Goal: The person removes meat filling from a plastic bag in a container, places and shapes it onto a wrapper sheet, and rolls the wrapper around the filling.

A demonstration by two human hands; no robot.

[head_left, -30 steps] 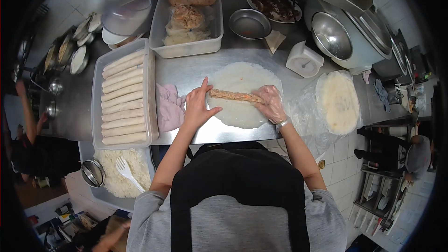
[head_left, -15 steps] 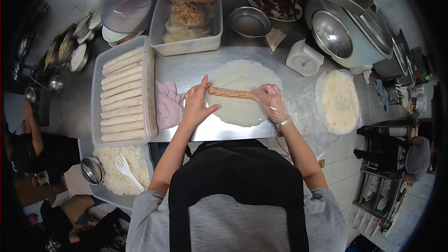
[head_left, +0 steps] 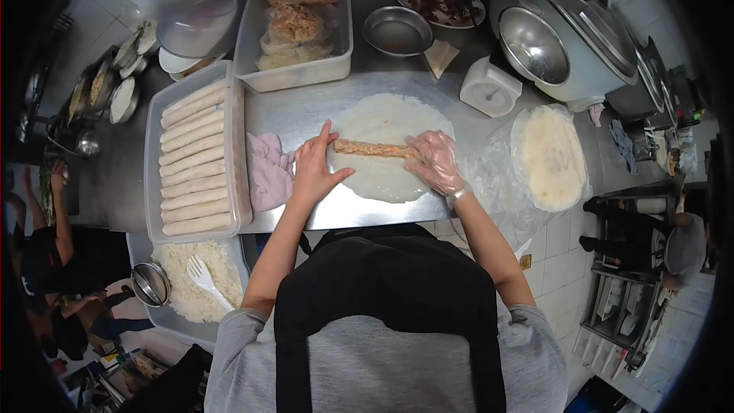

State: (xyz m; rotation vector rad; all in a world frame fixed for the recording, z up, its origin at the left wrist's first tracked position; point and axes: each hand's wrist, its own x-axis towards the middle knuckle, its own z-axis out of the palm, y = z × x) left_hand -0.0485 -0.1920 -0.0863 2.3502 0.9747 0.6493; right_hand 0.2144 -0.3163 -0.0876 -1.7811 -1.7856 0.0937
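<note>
A round, translucent rice-paper wrapper (head_left: 375,187) lies flat on the steel counter, with a long strip of orange minced filling (head_left: 375,150) across its middle. My bare left hand (head_left: 312,167) rests at the wrapper's left edge, fingers spread and holding nothing, the fingertips near the filling's left end. My right hand (head_left: 437,162), in a clear plastic glove, has its fingers and thumb on either side of the filling's right end, which they partly hide. On the right, a stack of wrappers (head_left: 549,157) sits on clear plastic.
A tub of finished rolls (head_left: 195,159) and a pink cloth (head_left: 269,172) stand left. Behind are a tub of bagged filling (head_left: 294,76), a metal bowl (head_left: 397,30) and a scale (head_left: 491,88). Shredded white food (head_left: 187,283) fills a lower bin. Other people are at both sides.
My right hand's fingers have shifted from a tight pinch to a looser cup around the filling's right end. The filling's right part looks fuller. My left hand stays spread at the left edge.
</note>
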